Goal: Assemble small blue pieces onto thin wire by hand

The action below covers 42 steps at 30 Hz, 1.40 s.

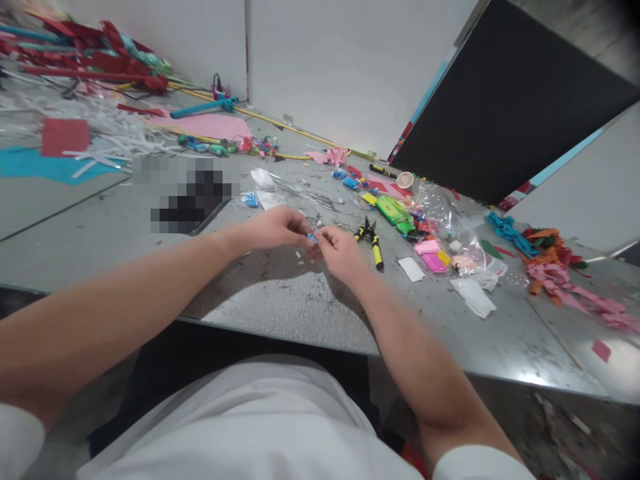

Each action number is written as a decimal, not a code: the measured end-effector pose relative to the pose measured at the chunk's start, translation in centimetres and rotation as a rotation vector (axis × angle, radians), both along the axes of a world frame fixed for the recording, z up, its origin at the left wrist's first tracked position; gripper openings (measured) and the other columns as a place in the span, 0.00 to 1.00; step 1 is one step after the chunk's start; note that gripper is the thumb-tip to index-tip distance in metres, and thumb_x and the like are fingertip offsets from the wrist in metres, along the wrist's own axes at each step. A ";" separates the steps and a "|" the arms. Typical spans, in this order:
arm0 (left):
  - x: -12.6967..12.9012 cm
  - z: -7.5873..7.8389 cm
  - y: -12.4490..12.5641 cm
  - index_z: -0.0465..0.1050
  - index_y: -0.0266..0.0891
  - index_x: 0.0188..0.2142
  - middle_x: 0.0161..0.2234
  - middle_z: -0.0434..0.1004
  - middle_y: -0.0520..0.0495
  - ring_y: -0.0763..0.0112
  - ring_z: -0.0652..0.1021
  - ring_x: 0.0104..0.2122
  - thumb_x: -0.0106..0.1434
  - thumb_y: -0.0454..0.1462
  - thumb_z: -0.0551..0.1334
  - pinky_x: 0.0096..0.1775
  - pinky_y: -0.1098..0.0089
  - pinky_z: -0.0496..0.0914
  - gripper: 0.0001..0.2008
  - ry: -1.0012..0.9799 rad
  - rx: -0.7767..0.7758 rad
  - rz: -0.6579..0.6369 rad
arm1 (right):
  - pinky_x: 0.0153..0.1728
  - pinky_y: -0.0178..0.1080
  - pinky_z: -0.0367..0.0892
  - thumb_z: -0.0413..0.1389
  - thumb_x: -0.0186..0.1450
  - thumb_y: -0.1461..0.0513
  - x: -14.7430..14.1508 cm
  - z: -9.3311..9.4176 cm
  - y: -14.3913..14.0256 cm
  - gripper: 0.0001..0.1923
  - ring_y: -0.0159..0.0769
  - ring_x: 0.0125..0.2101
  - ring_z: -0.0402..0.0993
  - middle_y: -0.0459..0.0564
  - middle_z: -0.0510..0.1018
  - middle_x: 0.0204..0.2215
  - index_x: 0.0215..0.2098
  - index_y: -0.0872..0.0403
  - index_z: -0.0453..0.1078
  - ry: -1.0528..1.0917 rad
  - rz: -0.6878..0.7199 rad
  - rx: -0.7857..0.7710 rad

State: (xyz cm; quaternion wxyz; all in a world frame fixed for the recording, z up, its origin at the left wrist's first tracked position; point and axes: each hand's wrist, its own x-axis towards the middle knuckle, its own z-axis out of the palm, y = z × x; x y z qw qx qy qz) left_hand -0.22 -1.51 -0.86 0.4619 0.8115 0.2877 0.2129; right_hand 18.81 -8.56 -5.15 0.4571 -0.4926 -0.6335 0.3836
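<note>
- Red and teal paper strips [90, 57] lie heaped at the upper left of the frame, with a flat red square [65, 135] and a blue sheet [45, 167] below them on the grey desk [280, 300].
- Left of centre, the left hand [273, 228] reaches in from the lower left, forearm stretched long across the desk edge, knuckles up, wrist low over the surface.
- Its fingertips are pressed together, pinching a small blue piece [312, 237] at the middle of the frame.
- That blue piece sits right between the two hands, touching both; it is too small to tell its long axis.
- Just right of it, the right hand [343, 252] comes in from the lower right, palm turned inward, its grip closed on the same blue piece from the other side. Neither hand is nearer: both meet on it.
- Yellow-handled pliers [373, 241] lie just beside the right hand, handles pointing toward the lower right.
- Further right are a green packet [393, 210], pink blocks [430, 253], a white card [411, 269] and a clear plastic bag [440, 207].
- At the far right, orange and pink paper curls [560, 267] lie well apart from the hands.
</note>
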 end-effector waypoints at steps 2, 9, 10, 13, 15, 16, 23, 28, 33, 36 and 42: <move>0.0 0.0 0.1 0.81 0.37 0.32 0.27 0.81 0.49 0.69 0.78 0.29 0.57 0.42 0.72 0.34 0.69 0.70 0.10 0.015 0.005 0.037 | 0.31 0.41 0.81 0.55 0.72 0.52 0.1 0.0 0.0 0.13 0.37 0.30 0.82 0.48 0.82 0.31 0.39 0.52 0.74 0.008 0.051 0.007; -0.1 0.1 0.3 0.81 0.36 0.31 0.27 0.82 0.47 0.69 0.78 0.29 0.58 0.39 0.70 0.33 0.70 0.69 0.07 0.032 0.014 0.116 | 0.29 0.36 0.80 0.55 0.71 0.51 -0.2 -0.5 0.2 0.15 0.34 0.32 0.82 0.49 0.82 0.37 0.48 0.51 0.76 0.047 0.108 -0.021; -0.1 0.0 0.3 0.81 0.37 0.31 0.28 0.82 0.47 0.69 0.78 0.29 0.58 0.39 0.70 0.33 0.70 0.69 0.07 0.013 0.010 0.113 | 0.29 0.36 0.80 0.55 0.71 0.50 -0.3 -0.5 0.2 0.17 0.34 0.32 0.82 0.49 0.82 0.37 0.49 0.50 0.76 0.069 0.099 -0.026; -0.1 -0.2 0.5 0.80 0.37 0.32 0.28 0.82 0.47 0.68 0.79 0.30 0.57 0.37 0.70 0.35 0.69 0.71 0.06 -0.048 -0.028 0.102 | 0.28 0.36 0.79 0.57 0.69 0.46 -0.3 -0.4 0.1 0.20 0.35 0.31 0.82 0.48 0.82 0.34 0.48 0.51 0.75 0.128 0.067 -0.037; -0.2 -0.2 0.5 0.80 0.36 0.33 0.28 0.82 0.47 0.69 0.78 0.29 0.58 0.37 0.70 0.34 0.69 0.71 0.06 -0.058 -0.034 0.079 | 0.27 0.36 0.78 0.59 0.67 0.44 -0.3 -0.2 0.0 0.21 0.35 0.31 0.82 0.48 0.82 0.34 0.46 0.51 0.74 0.136 0.049 -0.032; -0.2 -0.1 0.5 0.81 0.36 0.33 0.28 0.82 0.46 0.69 0.78 0.29 0.58 0.37 0.69 0.34 0.69 0.70 0.06 -0.050 -0.024 0.062 | 0.27 0.36 0.78 0.60 0.66 0.44 -0.3 -0.2 0.0 0.21 0.34 0.30 0.81 0.48 0.81 0.33 0.45 0.51 0.74 0.131 0.037 -0.025; -0.4 -0.3 0.4 0.86 0.38 0.36 0.29 0.83 0.48 0.68 0.80 0.31 0.59 0.37 0.66 0.35 0.71 0.71 0.09 -0.010 -0.005 -0.056 | 0.22 0.34 0.71 0.65 0.64 0.48 0.0 0.0 0.1 0.17 0.31 0.20 0.74 0.41 0.76 0.24 0.41 0.51 0.71 0.027 -0.095 -0.014; -0.2 0.0 -0.1 0.85 0.38 0.37 0.30 0.84 0.48 0.68 0.80 0.32 0.59 0.38 0.66 0.35 0.71 0.72 0.10 -0.021 -0.023 -0.045 | 0.25 0.36 0.70 0.63 0.66 0.56 0.1 0.1 0.0 0.08 0.32 0.22 0.75 0.43 0.78 0.25 0.40 0.51 0.76 -0.159 -0.119 0.010; 0.0 0.2 -0.3 0.81 0.37 0.31 0.28 0.83 0.46 0.68 0.80 0.30 0.62 0.46 0.69 0.34 0.70 0.71 0.13 0.020 0.003 -0.011 | 0.28 0.38 0.75 0.57 0.69 0.62 0.1 0.0 0.1 0.07 0.34 0.24 0.78 0.47 0.82 0.28 0.39 0.51 0.79 -0.171 -0.037 0.001; 0.0 -0.3 0.2 0.77 0.38 0.31 0.28 0.82 0.46 0.68 0.79 0.29 0.59 0.46 0.71 0.31 0.70 0.69 0.14 0.053 0.047 0.039 | 0.28 0.38 0.76 0.56 0.70 0.64 0.0 -0.3 0.2 0.09 0.34 0.25 0.80 0.47 0.82 0.29 0.41 0.52 0.79 -0.154 -0.016 -0.017; -0.2 -0.6 0.7 0.78 0.37 0.41 0.33 0.86 0.44 0.62 0.83 0.34 0.56 0.41 0.73 0.36 0.67 0.72 0.16 0.024 0.070 0.099 | 0.25 0.35 0.77 0.55 0.69 0.66 -1.0 -0.5 0.1 0.13 0.33 0.25 0.81 0.46 0.81 0.27 0.50 0.54 0.75 0.011 -0.056 -0.111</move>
